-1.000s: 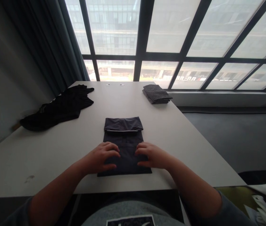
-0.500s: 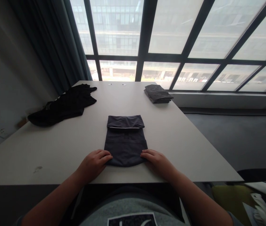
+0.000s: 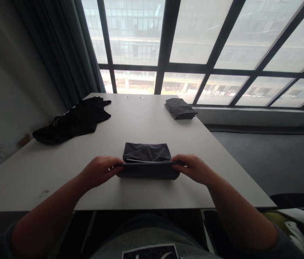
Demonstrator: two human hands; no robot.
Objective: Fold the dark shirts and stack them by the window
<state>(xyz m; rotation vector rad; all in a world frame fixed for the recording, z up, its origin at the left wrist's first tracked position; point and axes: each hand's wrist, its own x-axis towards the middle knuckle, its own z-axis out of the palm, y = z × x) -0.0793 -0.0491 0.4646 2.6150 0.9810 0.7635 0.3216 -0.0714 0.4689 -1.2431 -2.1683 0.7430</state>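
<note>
A dark grey folded garment [image 3: 148, 171] is in front of me on the white table [image 3: 60, 169], its near part lifted into a fold. My left hand [image 3: 100, 169] pinches the left end of the raised edge, and my right hand [image 3: 191, 167] pinches the right end. Behind that edge the far folded section lies on the table, with a thin white line along it. The underside of the lifted part is hidden from me.
A crumpled black garment [image 3: 73, 120] is spread at the table's left side. At the far right edge sits a folded striped cloth [image 3: 180, 108]. A curtain [image 3: 60, 46] hangs at the left, beside large windows [image 3: 138, 32].
Both hands have raised the near edge of the grey garment and brought it away from me, over toward the far folded section. The black garment and striped cloth stayed put.
</note>
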